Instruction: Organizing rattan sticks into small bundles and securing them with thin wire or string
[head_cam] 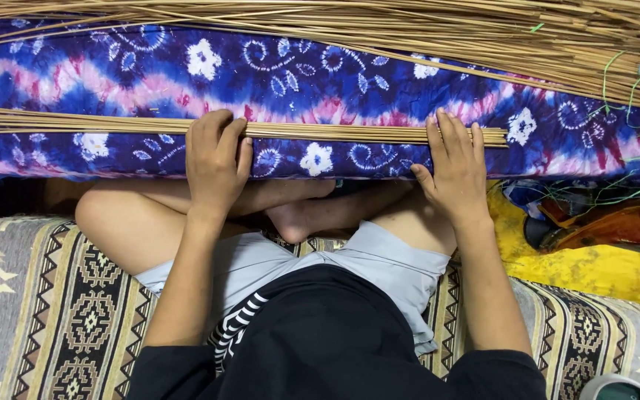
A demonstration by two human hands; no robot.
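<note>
A flat row of thin tan sticks [335,132] lies side by side across a blue, purple and white patterned cloth [298,74]. My left hand [216,159] rests on the row left of centre, fingers curled over the sticks. Near the row's right end, my right hand [455,164] presses down flat with its fingers spread. I sit cross-legged, my knees and feet under the cloth's near edge.
A large loose heap of the same tan sticks [409,33] lies along the far side. Green threads [631,141] trail at the right. A yellow cloth [579,267] lies at the right, and a patterned woven cushion [46,311] is under me.
</note>
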